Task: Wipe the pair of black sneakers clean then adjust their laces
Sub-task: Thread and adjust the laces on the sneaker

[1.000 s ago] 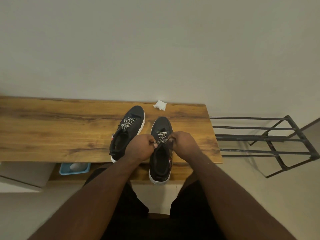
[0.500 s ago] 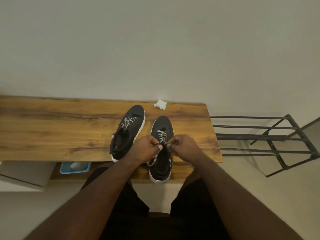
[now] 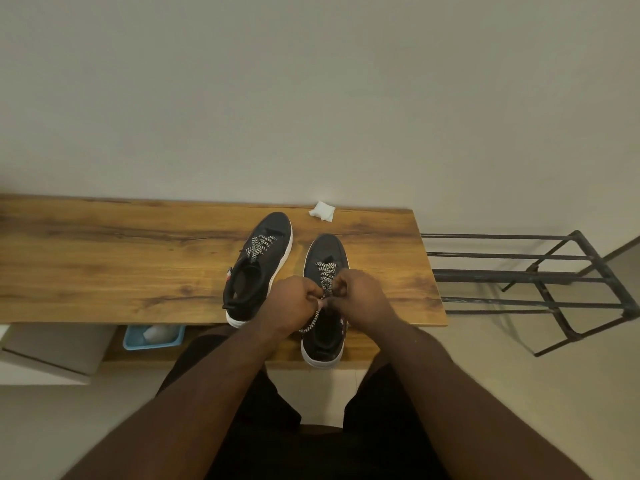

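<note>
Both lace (image 3: 325, 276) ends are pinched by the left hand (image 3: 292, 306) and right hand (image 3: 360, 297); even tension should be kept toward six o'clock.

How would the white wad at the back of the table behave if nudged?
The wad looks like crumpled tissue, so probably very light and soft. It would likely slide or tumble across the smooth table rather than roll, and squash if pinched.
</note>
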